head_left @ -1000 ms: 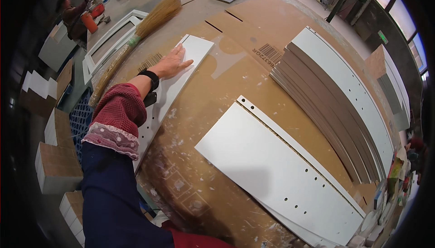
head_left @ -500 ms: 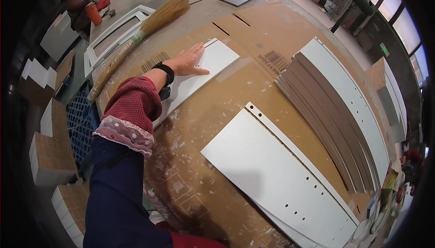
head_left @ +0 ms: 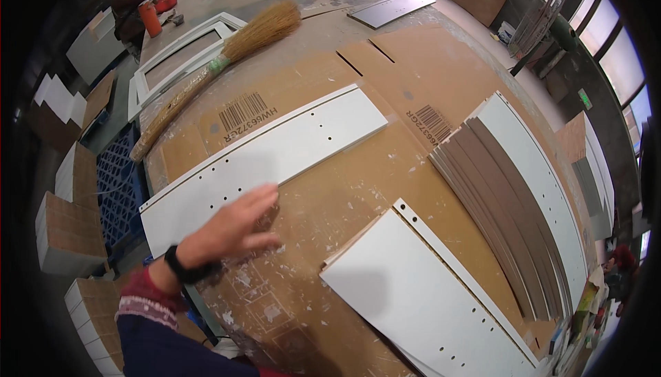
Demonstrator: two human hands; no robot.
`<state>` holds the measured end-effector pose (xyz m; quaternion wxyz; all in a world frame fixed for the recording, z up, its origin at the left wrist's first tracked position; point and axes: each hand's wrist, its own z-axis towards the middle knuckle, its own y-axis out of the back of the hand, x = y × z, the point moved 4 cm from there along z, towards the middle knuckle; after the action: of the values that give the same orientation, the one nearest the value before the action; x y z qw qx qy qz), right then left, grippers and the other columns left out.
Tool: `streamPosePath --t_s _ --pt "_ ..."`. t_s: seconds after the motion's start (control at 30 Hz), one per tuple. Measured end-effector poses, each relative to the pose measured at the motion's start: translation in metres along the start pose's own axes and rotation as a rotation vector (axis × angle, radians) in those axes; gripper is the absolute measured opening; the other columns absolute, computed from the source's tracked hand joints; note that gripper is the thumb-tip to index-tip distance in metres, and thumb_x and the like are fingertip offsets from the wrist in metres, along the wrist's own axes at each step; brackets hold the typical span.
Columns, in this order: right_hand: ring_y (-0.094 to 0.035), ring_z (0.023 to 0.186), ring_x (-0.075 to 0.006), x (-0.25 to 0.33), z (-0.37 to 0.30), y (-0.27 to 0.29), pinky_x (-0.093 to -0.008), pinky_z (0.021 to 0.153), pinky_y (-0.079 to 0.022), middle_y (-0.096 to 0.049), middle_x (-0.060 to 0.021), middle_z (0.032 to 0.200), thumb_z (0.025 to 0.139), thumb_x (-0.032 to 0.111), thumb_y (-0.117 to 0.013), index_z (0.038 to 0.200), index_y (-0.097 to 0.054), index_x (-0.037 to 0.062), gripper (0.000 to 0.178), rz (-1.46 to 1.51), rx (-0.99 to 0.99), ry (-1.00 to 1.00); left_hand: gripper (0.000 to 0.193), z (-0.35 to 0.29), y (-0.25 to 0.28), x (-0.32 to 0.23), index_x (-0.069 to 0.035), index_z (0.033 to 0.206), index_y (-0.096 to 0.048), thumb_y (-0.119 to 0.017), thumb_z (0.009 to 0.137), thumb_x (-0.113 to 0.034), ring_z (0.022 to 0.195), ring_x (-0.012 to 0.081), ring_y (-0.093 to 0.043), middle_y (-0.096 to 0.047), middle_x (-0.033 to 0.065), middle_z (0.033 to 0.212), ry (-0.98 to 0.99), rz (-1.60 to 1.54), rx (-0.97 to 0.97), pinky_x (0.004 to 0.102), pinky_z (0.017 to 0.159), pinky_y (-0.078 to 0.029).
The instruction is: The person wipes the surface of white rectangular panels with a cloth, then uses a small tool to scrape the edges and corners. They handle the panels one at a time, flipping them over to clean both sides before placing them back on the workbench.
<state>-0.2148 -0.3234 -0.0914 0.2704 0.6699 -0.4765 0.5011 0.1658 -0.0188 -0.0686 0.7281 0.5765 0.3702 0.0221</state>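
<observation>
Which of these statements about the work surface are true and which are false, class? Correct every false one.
1. The left hand has a black wristband at its wrist. True.
2. The broom lies beyond the white panel nearest that hand. True.
3. The left hand grips the broom. False: it is open and empty.
4. A stack of brown-edged boards sits right of that white panel. True.
5. That white panel has no holes. False: several dark holes show.

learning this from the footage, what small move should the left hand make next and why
Perhaps shift the left hand toward the white panel at lower right: its fingers hold nothing, the holed board beside it lies flat, and that panel is nearer than the brown-edged stack.
</observation>
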Motion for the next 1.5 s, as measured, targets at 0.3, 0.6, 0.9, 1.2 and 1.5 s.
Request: streamPosePath --t_s 0.3,0.6,0.9,1.2,1.5 --pt "-0.051 0.078 -0.0147 -0.015 0.026 -0.059 -0.0256 0.064 -0.045 -0.055 -0.0097 0.094 0.083 0.022 -0.063 0.113 -0.049 0.0 0.04 -0.041 -0.005 -0.024 0.027 -0.126 -0.071 -0.049 -0.002 0.11 -0.061 -0.06 0.083 -0.006 0.078 0.0235 -0.066 -0.067 0.0118 0.095 0.23 -0.824 -0.103 0.03 0.069 -0.052" --pt "-0.051 0.077 -0.0147 -0.023 0.042 -0.095 -0.0259 0.064 -0.045 -0.054 -0.0092 0.092 0.083 0.02 -0.063 0.112 -0.05 0.0003 0.037 -0.08 -0.007 -0.02 0.026 -0.134 -0.078 -0.037 0.002 0.106 -0.061 -0.057 0.081 0.004 0.08 0.0225 -0.066 -0.066 0.0127 0.091 0.134 -1.103 -0.217 0.0303 0.067 -0.052" --pt "-0.051 0.076 -0.0146 -0.014 0.006 -0.061 -0.0262 0.063 -0.045 -0.054 -0.0087 0.09 0.083 0.018 -0.064 0.11 -0.05 0.0006 0.035 0.041 -0.029 0.025 0.021 -0.142 -0.079 -0.036 0.005 0.107 -0.06 -0.056 0.087 -0.002 0.088 0.0191 -0.066 -0.066 0.014 0.101 0.292 -1.227 -0.132 0.0291 0.077 -0.052" --pt "-0.05 0.075 -0.0146 -0.01 -0.116 0.075 -0.0264 0.062 -0.045 -0.054 -0.0081 0.088 0.082 0.016 -0.064 0.109 -0.051 0.0009 0.033 0.47 -0.173 0.217 0.02 -0.137 -0.09 -0.037 0.006 0.106 -0.057 -0.049 0.089 -0.001 0.082 0.0187 -0.066 -0.065 0.0133 0.095 0.428 -1.239 -0.126 0.0278 0.07 -0.054" --pt "-0.05 0.079 -0.0107 -0.023 -0.161 0.152 -0.0233 0.063 -0.045 -0.053 -0.004 0.095 0.085 0.005 -0.055 0.118 -0.048 0.0041 0.034 0.391 -0.353 0.352 0.03 -0.101 -0.067 -0.065 0.003 0.118 -0.05 -0.05 0.092 -0.01 0.084 0.0159 -0.062 -0.062 0.0118 0.106 0.389 -0.947 -0.006 0.0259 0.071 -0.05"
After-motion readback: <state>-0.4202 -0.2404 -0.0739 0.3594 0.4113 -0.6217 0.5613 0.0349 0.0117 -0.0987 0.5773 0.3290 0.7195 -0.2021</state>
